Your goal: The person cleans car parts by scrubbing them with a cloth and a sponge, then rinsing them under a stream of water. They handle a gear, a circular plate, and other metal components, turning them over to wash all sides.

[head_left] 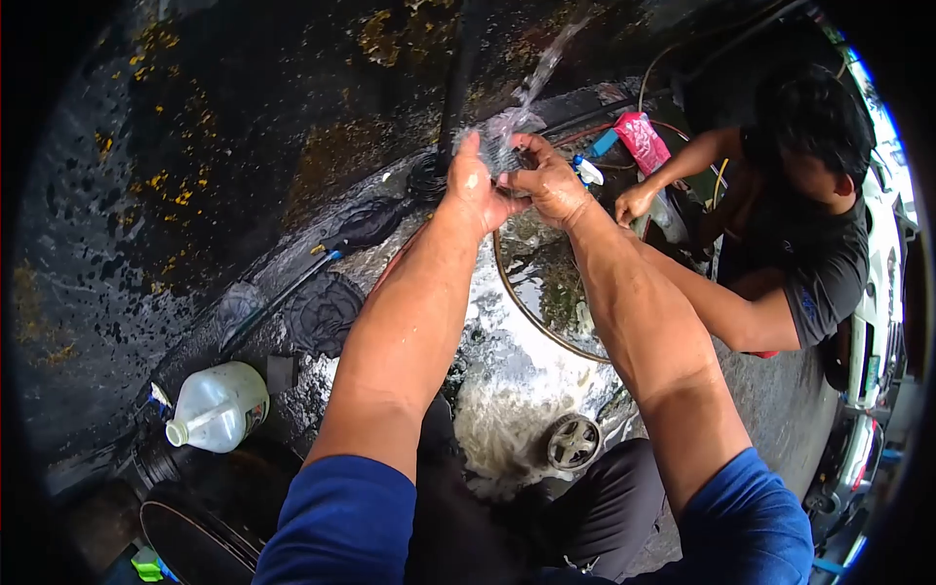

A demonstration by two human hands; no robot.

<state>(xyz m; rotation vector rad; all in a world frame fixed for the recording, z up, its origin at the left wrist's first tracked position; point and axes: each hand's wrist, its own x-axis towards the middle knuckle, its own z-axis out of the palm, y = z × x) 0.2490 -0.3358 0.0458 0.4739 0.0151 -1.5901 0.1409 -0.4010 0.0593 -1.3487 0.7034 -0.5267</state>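
Left hand (475, 190) and right hand (546, 182) both pinch a small clear film (505, 136) under the water stream (541, 68), above the basin (507, 292); looks light, limp, slippery, best gripped by edges.

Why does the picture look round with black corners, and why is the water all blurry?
Head view: a wide lens bends the edges and blacks out the corners; the water streaks over the left hand and right hand; the wet ground shines with glare.
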